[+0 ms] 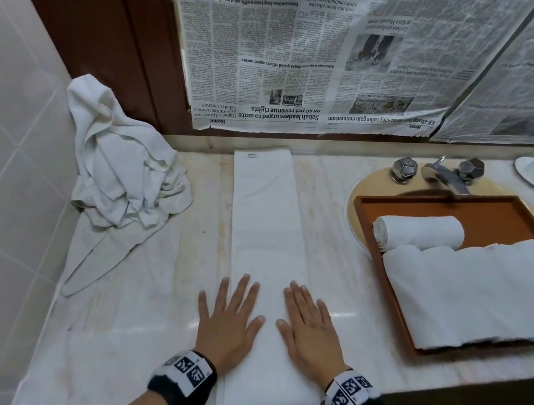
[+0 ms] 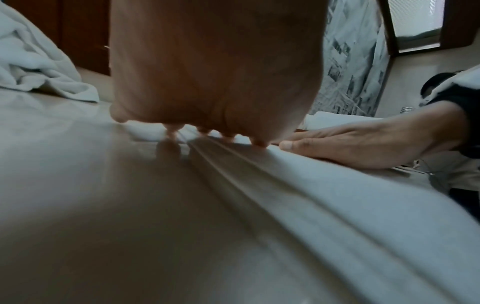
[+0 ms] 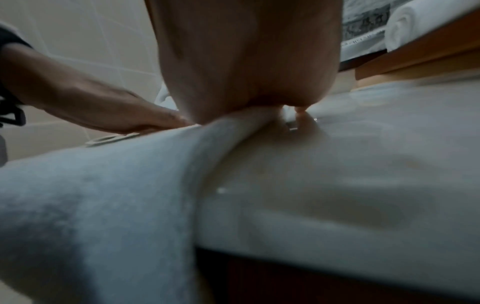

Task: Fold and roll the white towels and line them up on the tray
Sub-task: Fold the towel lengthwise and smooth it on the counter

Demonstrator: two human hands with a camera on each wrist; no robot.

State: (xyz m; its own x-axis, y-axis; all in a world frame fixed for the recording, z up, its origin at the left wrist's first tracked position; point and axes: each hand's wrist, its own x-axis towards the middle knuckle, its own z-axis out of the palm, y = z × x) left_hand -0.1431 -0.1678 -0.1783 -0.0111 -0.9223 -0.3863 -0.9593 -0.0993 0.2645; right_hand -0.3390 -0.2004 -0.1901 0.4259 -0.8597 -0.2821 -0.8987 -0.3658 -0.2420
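From my head camera the room looks soft and evenly lit, a little dim, with no hard shadows. The polished countertop [image 1: 121, 336] throws back a pale glare just right of my right hand [image 1: 310, 330] and a fainter sheen near my left hand [image 1: 231, 318]. The folded towel [image 1: 270, 237] is washed out, its texture nearly lost. Straight lines bow toward the frame edges, and the newspaper [image 1: 298, 51] print softens at the corners. Both wrist views are darker and murkier: my palm fills the top in shade, the near cloth and counter smear into blur, and a bright window [image 2: 415, 18] glows in the left wrist view.
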